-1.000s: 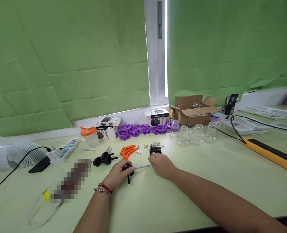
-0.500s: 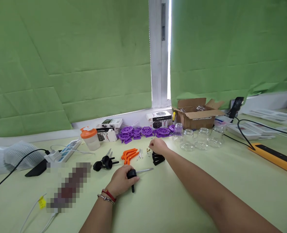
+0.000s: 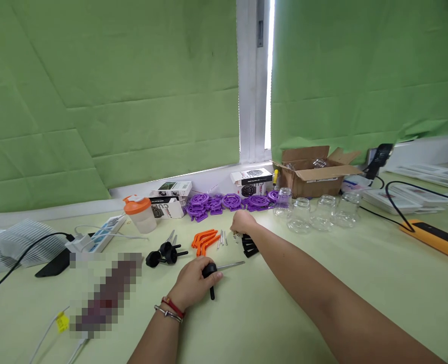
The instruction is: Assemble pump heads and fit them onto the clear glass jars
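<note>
My left hand [image 3: 194, 283] is closed round a black plastic part with a metal rod [image 3: 210, 271]; the rod points right and a black stub points down. Reaching forward, my right hand [image 3: 244, 223] has its fingers bent down over a few tiny metal parts [image 3: 236, 237]. Its fingertips are mostly hidden, and I cannot see what is between them. Just below that hand lie black strip-like pieces [image 3: 249, 245]. To its left are several thin metal pins [image 3: 222, 238] and a group of orange angled handles [image 3: 206, 241]. More black parts with metal rods [image 3: 167, 254] lie further left.
Purple spoked plastic parts [image 3: 231, 202] line the back, near white boxes [image 3: 251, 181]. Glass jars [image 3: 299, 216] and an open cardboard box [image 3: 317, 177] stand right. An orange-lidded cup [image 3: 139, 215], a power strip [image 3: 106, 234] and cables are left; an orange-black bar [image 3: 438, 242] lies far right.
The view has shifted slightly. My right hand has come down over the tiny metal parts and now covers some of them. My left hand keeps the black part in much the same place.
</note>
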The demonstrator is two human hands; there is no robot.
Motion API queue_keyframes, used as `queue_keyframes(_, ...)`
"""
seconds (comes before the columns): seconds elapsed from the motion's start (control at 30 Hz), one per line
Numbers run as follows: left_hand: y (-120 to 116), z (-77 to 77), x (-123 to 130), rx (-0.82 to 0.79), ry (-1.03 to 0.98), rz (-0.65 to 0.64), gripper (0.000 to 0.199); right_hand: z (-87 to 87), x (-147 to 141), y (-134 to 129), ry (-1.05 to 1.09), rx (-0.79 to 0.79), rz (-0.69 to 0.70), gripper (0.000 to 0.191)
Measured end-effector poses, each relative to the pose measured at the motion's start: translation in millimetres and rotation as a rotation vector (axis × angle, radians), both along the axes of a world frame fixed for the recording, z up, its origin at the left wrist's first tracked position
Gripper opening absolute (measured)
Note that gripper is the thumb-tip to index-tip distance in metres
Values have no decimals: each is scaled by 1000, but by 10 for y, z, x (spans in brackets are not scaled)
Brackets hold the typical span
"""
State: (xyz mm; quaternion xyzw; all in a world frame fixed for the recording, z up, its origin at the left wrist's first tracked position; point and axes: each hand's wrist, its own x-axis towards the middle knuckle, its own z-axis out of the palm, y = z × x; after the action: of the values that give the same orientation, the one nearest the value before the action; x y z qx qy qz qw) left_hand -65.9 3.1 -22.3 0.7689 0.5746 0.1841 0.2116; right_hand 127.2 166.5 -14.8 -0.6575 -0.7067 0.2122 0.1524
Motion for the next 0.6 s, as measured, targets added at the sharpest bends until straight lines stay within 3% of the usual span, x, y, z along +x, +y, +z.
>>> queue_keyframes(0.2,25,-23,-18,10,-8,-8,34,122,136,-308,187,87,68,9)
queue_keyframes(0.33,39,-19,-24,30,-57,-17,32,61,349,-630,336,99,80,15)
queue_keyframes(0.5,77,15,35,16,-260,13,30,-51,562,-957,936,-141,-49,15)
queue_keyframes(0.6,122,87,132,-101,-397,38,35,-77,596,-1075,1100,-249,-93,17)
